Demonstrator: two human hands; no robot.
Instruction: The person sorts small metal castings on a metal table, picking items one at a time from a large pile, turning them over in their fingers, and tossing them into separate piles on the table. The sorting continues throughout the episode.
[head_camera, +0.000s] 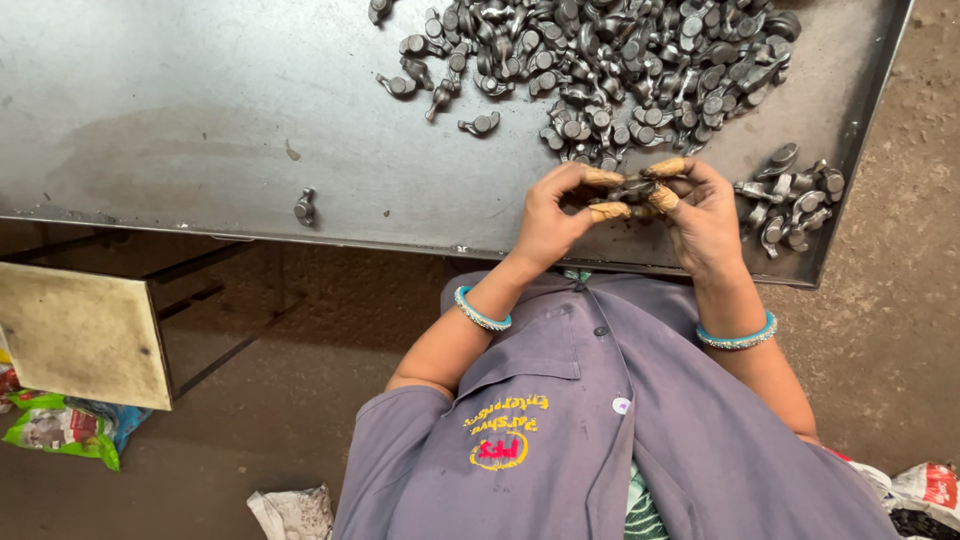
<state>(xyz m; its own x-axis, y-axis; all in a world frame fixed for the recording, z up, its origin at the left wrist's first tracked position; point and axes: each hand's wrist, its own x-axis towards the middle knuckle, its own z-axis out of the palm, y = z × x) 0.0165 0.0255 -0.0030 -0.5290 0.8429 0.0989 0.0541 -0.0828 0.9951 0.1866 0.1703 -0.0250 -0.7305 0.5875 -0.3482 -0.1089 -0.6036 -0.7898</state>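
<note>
Both hands, left hand (548, 215) and right hand (705, 215), pinch one small dark metal part (632, 190) just below the big heap of parts (620, 70) on my tabletop (200, 120).

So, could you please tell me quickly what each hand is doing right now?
Left hand: closed on the small dark metal part, fingers taped.
Right hand: closed on the same part.

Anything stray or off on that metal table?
One dark metal part lies alone near the metal table's front edge, far from the big pile and the small pile. Both hands hold another part between them. Nothing looks damaged.
</note>
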